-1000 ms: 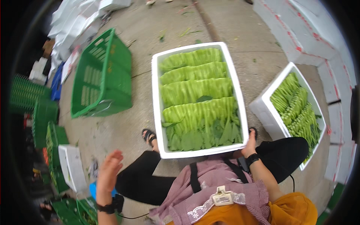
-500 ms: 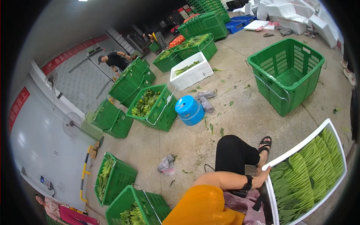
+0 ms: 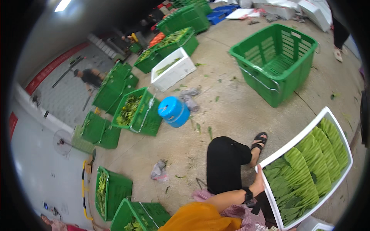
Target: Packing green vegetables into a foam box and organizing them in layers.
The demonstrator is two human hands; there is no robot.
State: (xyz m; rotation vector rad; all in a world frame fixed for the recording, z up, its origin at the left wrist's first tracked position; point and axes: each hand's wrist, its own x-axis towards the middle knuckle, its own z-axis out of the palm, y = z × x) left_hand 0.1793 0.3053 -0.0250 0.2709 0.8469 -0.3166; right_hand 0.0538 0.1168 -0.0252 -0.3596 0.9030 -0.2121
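Note:
My left hand (image 3: 257,185) is closed over the near left rim of a white foam box (image 3: 295,143), its arm in an orange sleeve with a black band at the wrist. Long green leafy vegetables (image 3: 308,165) lie in neat overlapping rows inside, leaf ends toward my hand. The box is tilted in the picture at the lower right, beside my bent knee (image 3: 225,163) in black trousers. My right hand is out of the picture.
A large green crate (image 3: 275,71) stands ahead, with a blue stool (image 3: 174,111) left of it. Green crates of vegetables (image 3: 140,115) line the left side. Another white foam box (image 3: 173,71) holds a few greens. Scattered leaves and a crumpled bag (image 3: 158,170) lie on the floor. People stand farther off.
My view has swung, so crates and stool sit farther left in it. The foam box and my left hand stay together. Part of another white box now shows at the lower right.

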